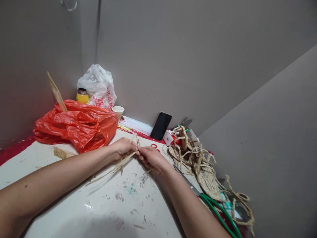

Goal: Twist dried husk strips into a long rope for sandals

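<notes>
Hands meet at the middle of the white table (74, 205), both pinching the same bundle of dry straw strands (119, 165). The left hand (125, 147) has its fingers pressed together around the upper end of the strands, and the right hand (151, 158) pinches them just beside it, fingertips almost touching the left ones. From the pinch the loose ends trail down and away to the left, under the left wrist, lying across the tabletop. Small bits of straw lie scattered on the table below the hands. Just right of the right hand sits a woven straw sandal (198, 162) with its cords tangled, and scissors with green handles (213, 205) lie beside the right forearm. Behind the hands a black phone (160, 125) leans against the wall. Left of the grip a crumpled red plastic bag (76, 124) lies near, and beyond it stand a paper cup (118, 111), a yellow jar (82, 96) and a white plastic bag (97, 84).
</notes>
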`<state>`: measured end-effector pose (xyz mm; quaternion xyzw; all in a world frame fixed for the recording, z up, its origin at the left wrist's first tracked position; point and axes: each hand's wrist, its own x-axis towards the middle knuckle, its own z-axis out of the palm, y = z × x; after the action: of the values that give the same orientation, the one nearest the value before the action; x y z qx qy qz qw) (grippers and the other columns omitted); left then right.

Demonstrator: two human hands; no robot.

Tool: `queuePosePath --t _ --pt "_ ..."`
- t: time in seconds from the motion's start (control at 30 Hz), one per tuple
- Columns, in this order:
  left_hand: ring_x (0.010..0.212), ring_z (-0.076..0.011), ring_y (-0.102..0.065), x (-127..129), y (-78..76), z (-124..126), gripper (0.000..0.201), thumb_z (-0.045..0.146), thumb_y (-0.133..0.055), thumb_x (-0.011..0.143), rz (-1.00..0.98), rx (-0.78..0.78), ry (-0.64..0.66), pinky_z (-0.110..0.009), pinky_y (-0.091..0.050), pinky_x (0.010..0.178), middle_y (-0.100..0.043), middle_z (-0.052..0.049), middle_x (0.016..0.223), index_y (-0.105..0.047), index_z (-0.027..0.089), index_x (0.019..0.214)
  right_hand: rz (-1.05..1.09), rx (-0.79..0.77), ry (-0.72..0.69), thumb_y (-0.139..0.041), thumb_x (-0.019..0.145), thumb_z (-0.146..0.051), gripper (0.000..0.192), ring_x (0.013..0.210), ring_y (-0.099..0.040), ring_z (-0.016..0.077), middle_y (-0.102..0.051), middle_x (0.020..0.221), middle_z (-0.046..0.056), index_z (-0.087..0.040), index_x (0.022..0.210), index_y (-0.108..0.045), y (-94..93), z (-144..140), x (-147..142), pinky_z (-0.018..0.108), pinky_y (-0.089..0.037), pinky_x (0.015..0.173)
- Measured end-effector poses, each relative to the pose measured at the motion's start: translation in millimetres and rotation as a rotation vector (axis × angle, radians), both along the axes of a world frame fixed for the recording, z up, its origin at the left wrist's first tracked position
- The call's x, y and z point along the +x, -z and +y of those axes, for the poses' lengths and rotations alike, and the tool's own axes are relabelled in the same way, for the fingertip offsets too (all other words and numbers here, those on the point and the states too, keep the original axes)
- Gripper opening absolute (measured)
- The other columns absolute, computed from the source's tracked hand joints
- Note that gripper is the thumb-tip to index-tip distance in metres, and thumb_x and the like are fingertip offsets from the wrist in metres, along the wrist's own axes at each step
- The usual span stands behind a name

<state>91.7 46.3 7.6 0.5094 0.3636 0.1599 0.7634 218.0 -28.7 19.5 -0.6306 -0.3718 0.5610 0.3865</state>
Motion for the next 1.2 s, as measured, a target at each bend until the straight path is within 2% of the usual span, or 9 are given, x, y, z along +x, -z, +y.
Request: queuePosePath --t 0.13,0.33,0.43,0.5,0.7,0.8,0.9,1.07,1.2 --pt "0.054 -0.0108 -0.054 -1 0.0 -4 0.007 0.018 -0.065 0.056 -0.012 0.103 0.035 -0.021 -0.039 0.055 -0.062 -0.001 0.056 -0.062 0.012 0.059 0.032 -0.045 -0.054 -0.056 0.079 -0.040 0.030 0.029 -0.019 0.0021 -0.038 0.038 -0.009 -0.015 0.062 -0.054 7.9 2 12 0.017 -0.006 0.031" --pt "0.045 -0.0079 -0.037 -4 -3.9 1 0.028 0.040 -0.061 0.066 0.191 0.530 0.099 -0.021 -0.026 0.047 -0.049 0.004 0.047 -0.060 0.013 0.058 0.131 -0.037 -0.055 -0.057 0.076 -0.038 0.026 0.030 -0.015 0.0019 -0.036 0.037 -0.011 -0.018 0.062 -0.047 13.6 3 16 0.016 -0.007 0.032" --pt "0.047 -0.0094 -0.037 -6 -9.6 6 0.049 0.055 -0.042 0.078 0.263 0.621 0.104 -0.023 -0.026 0.048 -0.047 0.003 0.048 -0.057 0.014 0.057 0.156 -0.022 -0.066 -0.058 0.075 -0.039 0.026 0.030 -0.015 0.0020 -0.036 0.037 -0.011 -0.018 0.064 -0.048 16.1 2 14 0.016 -0.007 0.032" --pt "0.050 -0.0106 -0.041 -8 -13.1 10 0.052 0.052 -0.031 0.083 0.266 0.657 0.115 -0.023 -0.029 0.051 -0.049 0.001 0.051 -0.055 0.014 0.057 0.162 -0.014 -0.075 -0.060 0.074 -0.041 0.028 0.030 -0.015 0.0021 -0.036 0.037 -0.011 -0.018 0.064 -0.048 18.0 2 13 0.016 -0.007 0.031" --pt "0.039 -0.0078 -0.026 -14 -13.6 15 0.031 0.035 -0.050 0.073 0.346 0.633 0.177 -0.024 -0.019 0.043 -0.033 0.006 0.039 -0.044 0.017 0.048 0.148 0.005 -0.087 -0.063 0.072 -0.045 0.031 0.029 -0.014 0.0016 -0.036 0.037 -0.011 -0.018 0.065 -0.049 20.3 1 17 0.017 -0.006 0.030" --pt "0.036 -0.0068 -0.023 -16 -12.9 16 0.026 0.031 -0.053 0.071 0.354 0.623 0.206 -0.023 -0.017 0.041 -0.031 0.008 0.038 -0.049 0.017 0.050 0.135 0.016 -0.082 -0.064 0.072 -0.045 0.031 0.029 -0.014 0.0013 -0.036 0.036 -0.011 -0.017 0.067 -0.052 20.5 0 20 0.016 -0.007 0.030" --pt "0.034 -0.0067 -0.027 -17 -13.1 17 0.022 0.028 -0.052 0.072 0.363 0.621 0.242 -0.022 -0.020 0.040 -0.037 0.007 0.037 -0.055 0.015 0.054 0.131 0.028 -0.078 -0.065 0.071 -0.044 0.030 0.028 -0.015 0.0012 -0.037 0.036 -0.011 -0.016 0.068 -0.054 21.6 -1 22 0.016 -0.008 0.030" --pt "0.035 -0.0074 -0.039 -18 -14.0 18 0.021 0.023 -0.049 0.074 0.336 0.566 0.321 -0.020 -0.028 0.039 -0.056 0.001 0.048 -0.054 0.015 0.055 0.136 0.040 -0.075 -0.067 0.069 -0.045 0.032 0.029 -0.015 0.0009 -0.037 0.037 -0.011 -0.017 0.066 -0.052 23.3 -1 25 0.016 -0.008 0.030" --pt "0.038 -0.0076 -0.046 -17 -15.6 15 0.009 0.018 -0.052 0.073 0.290 0.462 0.344 -0.019 -0.036 0.042 -0.061 0.001 0.053 -0.060 0.014 0.074 0.135 0.046 -0.072 -0.067 0.069 -0.045 0.032 0.029 -0.015 0.0010 -0.037 0.037 -0.011 -0.018 0.065 -0.050 23.8 -1 25 0.016 -0.008 0.030"
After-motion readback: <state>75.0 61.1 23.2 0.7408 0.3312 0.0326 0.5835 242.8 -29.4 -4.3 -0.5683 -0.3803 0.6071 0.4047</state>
